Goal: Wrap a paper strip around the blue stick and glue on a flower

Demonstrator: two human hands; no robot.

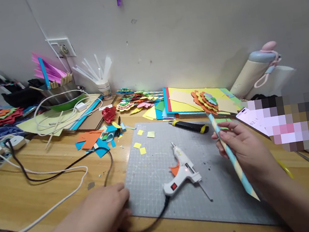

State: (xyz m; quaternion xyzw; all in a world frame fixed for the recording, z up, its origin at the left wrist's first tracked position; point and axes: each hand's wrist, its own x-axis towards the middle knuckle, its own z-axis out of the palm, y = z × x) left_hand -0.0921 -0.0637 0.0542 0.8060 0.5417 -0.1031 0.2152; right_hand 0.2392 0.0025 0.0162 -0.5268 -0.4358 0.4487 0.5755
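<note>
My right hand (238, 144) is closed round the stem of a paper flower (232, 154), with the stem slanting down to the right. The stem has blue and cream spiral stripes, and layered orange, yellow and green petals form its head. At the left edge of a grey cutting mat (152, 182), my left hand (114, 207) rests with fingers curled; what they hold, if anything, is hidden. A black cord passes beneath that hand to a white hot glue gun (184, 167) with an orange trigger, lying on the mat.
A utility knife (189, 126) and small yellow paper squares (142, 151) lie on the mat. Behind are paper scraps (91, 139), a red paper flower (109, 114), a paper stack (181, 100) and a cup of glue sticks (104, 88). A phone (252, 120) lies right; cables cross the left.
</note>
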